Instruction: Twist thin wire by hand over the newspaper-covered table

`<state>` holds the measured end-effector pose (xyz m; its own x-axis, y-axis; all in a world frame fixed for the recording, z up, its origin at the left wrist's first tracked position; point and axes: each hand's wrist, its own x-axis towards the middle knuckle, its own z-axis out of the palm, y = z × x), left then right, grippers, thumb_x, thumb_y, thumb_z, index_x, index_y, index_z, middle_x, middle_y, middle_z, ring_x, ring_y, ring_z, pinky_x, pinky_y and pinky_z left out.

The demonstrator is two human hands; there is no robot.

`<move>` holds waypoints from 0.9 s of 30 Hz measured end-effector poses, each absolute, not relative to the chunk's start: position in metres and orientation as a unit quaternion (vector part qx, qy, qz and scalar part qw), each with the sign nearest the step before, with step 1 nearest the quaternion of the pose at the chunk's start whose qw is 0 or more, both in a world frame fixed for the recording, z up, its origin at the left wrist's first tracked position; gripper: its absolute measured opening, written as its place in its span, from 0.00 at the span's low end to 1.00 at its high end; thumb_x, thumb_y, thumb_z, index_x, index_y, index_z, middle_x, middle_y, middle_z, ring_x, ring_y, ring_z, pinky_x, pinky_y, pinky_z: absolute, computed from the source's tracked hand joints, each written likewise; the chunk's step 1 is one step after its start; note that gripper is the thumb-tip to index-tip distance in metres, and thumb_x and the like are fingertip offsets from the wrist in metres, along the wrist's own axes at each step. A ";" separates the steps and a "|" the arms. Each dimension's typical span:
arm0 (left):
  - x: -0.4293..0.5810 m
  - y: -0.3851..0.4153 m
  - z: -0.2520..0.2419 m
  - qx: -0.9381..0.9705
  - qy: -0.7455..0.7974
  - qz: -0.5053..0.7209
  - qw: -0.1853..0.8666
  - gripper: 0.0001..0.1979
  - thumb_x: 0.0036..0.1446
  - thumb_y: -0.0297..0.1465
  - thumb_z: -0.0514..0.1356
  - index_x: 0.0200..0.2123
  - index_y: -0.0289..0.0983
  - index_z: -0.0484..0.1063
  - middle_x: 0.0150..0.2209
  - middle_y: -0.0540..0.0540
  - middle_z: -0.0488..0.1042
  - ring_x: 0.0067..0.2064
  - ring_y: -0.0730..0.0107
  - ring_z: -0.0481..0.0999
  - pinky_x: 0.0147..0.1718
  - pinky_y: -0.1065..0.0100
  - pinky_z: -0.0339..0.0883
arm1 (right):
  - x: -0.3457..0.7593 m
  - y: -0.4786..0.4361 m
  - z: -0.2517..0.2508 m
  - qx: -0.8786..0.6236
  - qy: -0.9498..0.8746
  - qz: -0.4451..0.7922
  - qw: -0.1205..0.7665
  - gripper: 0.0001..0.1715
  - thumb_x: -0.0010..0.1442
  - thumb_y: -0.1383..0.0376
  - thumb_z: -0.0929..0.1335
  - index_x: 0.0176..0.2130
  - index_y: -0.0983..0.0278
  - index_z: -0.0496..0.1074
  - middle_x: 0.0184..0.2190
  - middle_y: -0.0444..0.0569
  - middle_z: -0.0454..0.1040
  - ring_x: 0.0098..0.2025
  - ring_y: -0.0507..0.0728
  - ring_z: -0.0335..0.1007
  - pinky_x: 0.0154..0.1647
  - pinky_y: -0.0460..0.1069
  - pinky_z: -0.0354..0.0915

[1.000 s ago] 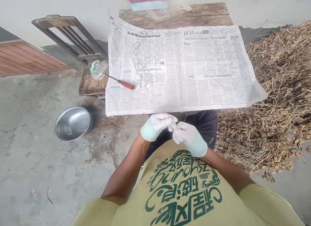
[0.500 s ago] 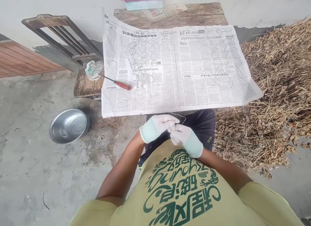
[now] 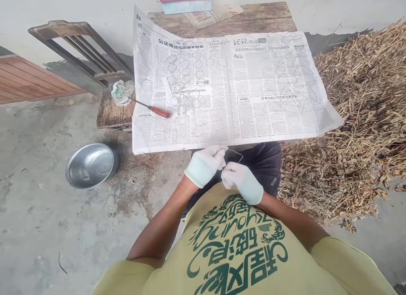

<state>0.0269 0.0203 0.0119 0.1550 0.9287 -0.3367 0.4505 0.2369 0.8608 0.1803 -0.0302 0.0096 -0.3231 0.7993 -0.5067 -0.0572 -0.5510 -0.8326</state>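
Observation:
Both my hands wear white gloves with pale green cuffs and are close together over my lap, just below the newspaper's near edge. A thin bent wire (image 3: 238, 153) runs between them. My left hand (image 3: 211, 159) pinches one end of it between thumb and fingers. With its fingers curled, my right hand (image 3: 236, 176) grips the wire's lower part; the exact grip is hidden. On the spread newspaper (image 3: 209, 130) lie many thin wire rings (image 3: 187, 77) at the left and bent wire pieces (image 3: 298, 75) at the right.
A red-handled screwdriver (image 3: 160, 112) lies at the newspaper's left edge, near a white strip (image 3: 169, 92). To the left stand a wooden chair (image 3: 104, 111) with a crumpled plastic bag (image 3: 122, 93) and a metal basin (image 3: 90, 166). Dry stalks (image 3: 358, 130) are heaped at the right.
My left hand has shifted slightly up and turned, its fingers now curled at the wire's upper end. My right hand has hardly moved, and a small gap shows between the hands.

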 end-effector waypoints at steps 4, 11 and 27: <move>0.027 0.018 0.012 0.573 0.608 0.242 0.494 0.13 0.64 0.29 0.57 0.38 0.41 0.83 0.21 0.53 0.79 0.25 0.67 0.78 0.36 0.66 0.74 | 0.178 -0.033 0.003 -0.488 -0.367 0.731 0.305 0.11 0.57 0.67 0.67 0.23 0.60 0.66 0.17 0.41 0.67 0.23 0.52 0.62 0.30 0.50 0.60; 0.028 0.017 0.011 0.594 0.603 0.261 0.465 0.13 0.66 0.31 0.58 0.43 0.41 0.84 0.23 0.54 0.79 0.26 0.68 0.78 0.36 0.68 0.74 | 0.177 -0.031 -0.007 -0.488 -0.344 0.738 0.315 0.09 0.55 0.67 0.68 0.24 0.60 0.67 0.16 0.40 0.67 0.22 0.52 0.61 0.28 0.50 0.59; 0.017 0.020 0.005 0.556 0.604 0.282 0.497 0.16 0.67 0.40 0.59 0.39 0.38 0.84 0.24 0.50 0.79 0.23 0.69 0.73 0.29 0.67 0.69 | 0.209 -0.026 0.000 -0.523 -0.404 0.707 0.252 0.12 0.60 0.64 0.73 0.44 0.65 0.80 0.30 0.46 0.81 0.32 0.55 0.75 0.38 0.52 0.71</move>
